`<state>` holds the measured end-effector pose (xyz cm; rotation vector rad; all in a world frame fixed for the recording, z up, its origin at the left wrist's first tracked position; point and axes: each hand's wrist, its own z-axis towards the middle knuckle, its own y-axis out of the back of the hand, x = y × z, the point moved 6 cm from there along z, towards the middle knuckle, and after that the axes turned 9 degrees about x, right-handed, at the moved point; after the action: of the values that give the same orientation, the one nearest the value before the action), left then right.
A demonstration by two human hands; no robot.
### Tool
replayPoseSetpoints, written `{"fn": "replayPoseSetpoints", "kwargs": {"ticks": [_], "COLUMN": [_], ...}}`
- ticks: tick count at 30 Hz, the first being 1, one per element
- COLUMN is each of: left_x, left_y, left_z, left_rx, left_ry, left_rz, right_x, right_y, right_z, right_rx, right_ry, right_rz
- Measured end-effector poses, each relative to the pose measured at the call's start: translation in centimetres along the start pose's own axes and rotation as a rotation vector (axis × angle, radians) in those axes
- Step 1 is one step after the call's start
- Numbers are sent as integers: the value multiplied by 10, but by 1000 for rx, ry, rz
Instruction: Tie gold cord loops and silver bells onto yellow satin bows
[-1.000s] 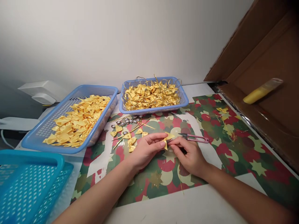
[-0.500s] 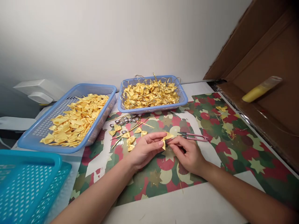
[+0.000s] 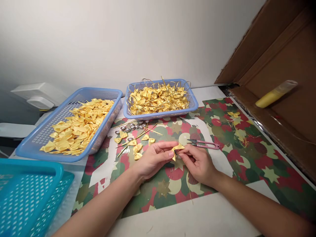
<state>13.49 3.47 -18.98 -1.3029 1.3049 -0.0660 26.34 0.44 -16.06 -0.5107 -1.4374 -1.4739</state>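
My left hand (image 3: 158, 156) pinches a small yellow satin bow (image 3: 178, 147) between thumb and fingers above the patterned mat. Close against the bow's right side, my right hand (image 3: 197, 161) is closed, its thumb and forefinger pressed together. What these fingertips hold is too small to make out. Below the right hand a thin yellowish thread (image 3: 190, 191) hangs down or lies on the mat. Pink-handled thread snips (image 3: 206, 144) lie just beyond the right hand. Several loose bows (image 3: 137, 148) rest left of my hands, beside silver bells (image 3: 132, 126) and gold cords (image 3: 143, 132).
A blue basket (image 3: 81, 156) of yellow bows stands at left. Behind the hands, another blue basket (image 3: 158, 116) holds bows with gold cords. A teal basket (image 3: 32, 164) fills the near left. Cardboard (image 3: 278, 59) with a yellow-filled tube (image 3: 274, 95) borders the right.
The bow has turned slightly and more of it shows, with the right fingertips now against its right side. Both hands stay in nearly the same place.
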Motion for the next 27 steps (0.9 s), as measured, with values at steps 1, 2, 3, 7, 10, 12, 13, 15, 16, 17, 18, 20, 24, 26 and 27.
{"fn": "replayPoseSetpoints", "kwargs": {"ticks": [1, 2, 3, 7, 10, 12, 13, 15, 16, 17, 18, 20, 24, 26, 27], "left_x": [0, 0, 0, 1, 2, 2, 2, 1, 0, -1, -1, -3, -4, -5, -4], "left_y": [0, -1, -1, 1, 3, 3, 2, 1, 0, -1, -2, -3, -2, -1, -1], "left_z": [0, 0, 0, -1, 0, 0, 0, 1, 1, 1, 1, 1, 1, 1, 1], "left_rx": [2, 4, 4, -16, -29, -35, -34, -29, -26, -23, -23, -31, -69, -68, -62], "left_ry": [0, -1, -3, -6, -9, -12, -14, -26, -35, -43, -51, -65, -80, -87, -88], "left_rz": [1, 2, 2, 12, 33, 43, 45, 47, 46, 42, 33, 9, -1, 2, 0], "right_x": [0, 0, 0, 2, 3, 4, 5, 7, 7, 8, 9, 10, 12, 12, 12], "right_y": [0, -1, -1, 0, 0, 1, 1, 2, 2, 1, 1, 0, -1, -2, -3], "right_z": [0, 0, 0, -1, -1, 0, 0, 1, 1, 2, 2, 4, 5, 5, 5], "right_rx": [3, 4, 3, -5, -9, -20, -25, -31, -31, -29, -24, -17, -19, -17, -14], "right_ry": [-3, -3, -4, 9, 18, 23, 30, 40, 44, 45, 45, 48, 82, 97, 100], "right_rz": [8, 13, 16, 18, 14, 0, -9, -23, -26, -26, -27, -37, -68, -74, -75]}}
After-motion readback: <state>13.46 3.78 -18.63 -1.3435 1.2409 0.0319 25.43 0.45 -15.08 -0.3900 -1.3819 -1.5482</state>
